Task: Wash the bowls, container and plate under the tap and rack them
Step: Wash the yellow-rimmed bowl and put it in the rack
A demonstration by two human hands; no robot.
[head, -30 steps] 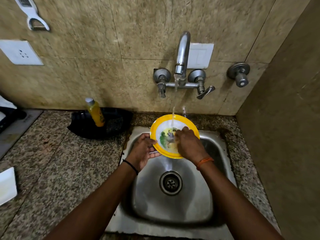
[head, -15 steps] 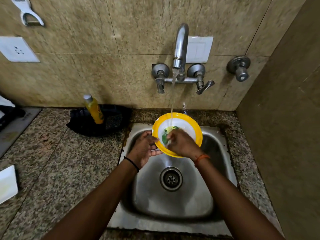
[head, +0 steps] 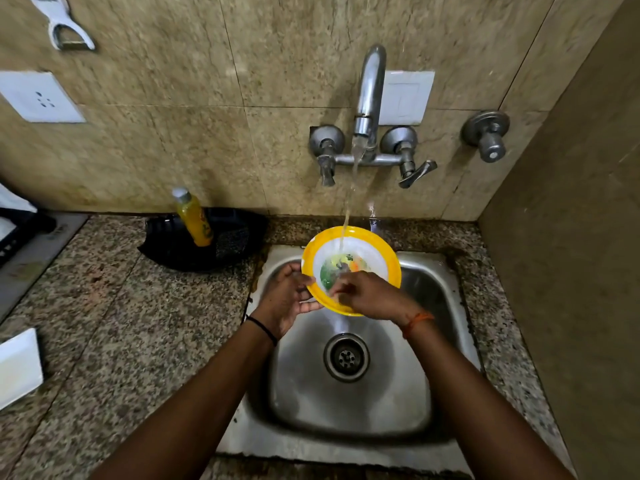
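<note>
Head view: left hand point(head: 287, 296) grips the yellow-rimmed plate point(head: 363, 237) by its rim under the tap point(head: 369, 98); right hand point(head: 370, 296), fingers loosely curled, rubs its face (holds nothing). Sink point(head: 346, 410) otherwise empty, racking pending.

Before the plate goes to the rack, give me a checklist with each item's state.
1. Left hand grip on the plate rim: ok, fingers wrap its left edge.
2. Water hitting the plate: ok, the stream from the tap lands inside the rim.
3. Right hand rubbing the plate face: ok, fingers rest on its lower part.
4. Plate over the sink: ok, runoff falls toward the drain.
5. Plate fully clean: cannot tell, water and blur hide the surface.
6. Rack free to receive it: cannot tell, no rack can be made out for certain.
</note>
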